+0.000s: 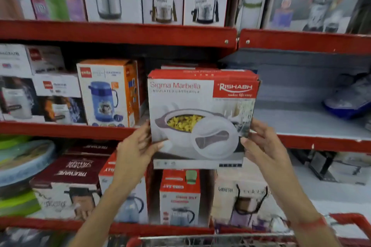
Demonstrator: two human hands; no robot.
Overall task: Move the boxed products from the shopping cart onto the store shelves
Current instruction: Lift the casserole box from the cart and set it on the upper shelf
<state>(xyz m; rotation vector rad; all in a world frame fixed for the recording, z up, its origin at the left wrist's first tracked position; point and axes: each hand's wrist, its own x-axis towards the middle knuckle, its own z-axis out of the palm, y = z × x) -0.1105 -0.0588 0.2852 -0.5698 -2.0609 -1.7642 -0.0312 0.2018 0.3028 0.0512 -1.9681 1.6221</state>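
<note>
I hold a white and red casserole box (200, 114), printed "Sigma Marbella", upright in front of the middle shelf (66, 129). My left hand (136, 150) grips its lower left edge and my right hand (261, 146) grips its lower right edge. The box's bottom hangs below the shelf's red lip, and its top reaches a similar red box behind it. The shopping cart's red rim (349, 220) shows at the bottom right, with its wire basket (200, 241) along the bottom edge.
An orange and white flask box (108, 94) stands just left of the held box. The grey shelf board (301, 122) to the right is bare up to a blue item (349, 102). Boxed flasks fill the upper and lower shelves.
</note>
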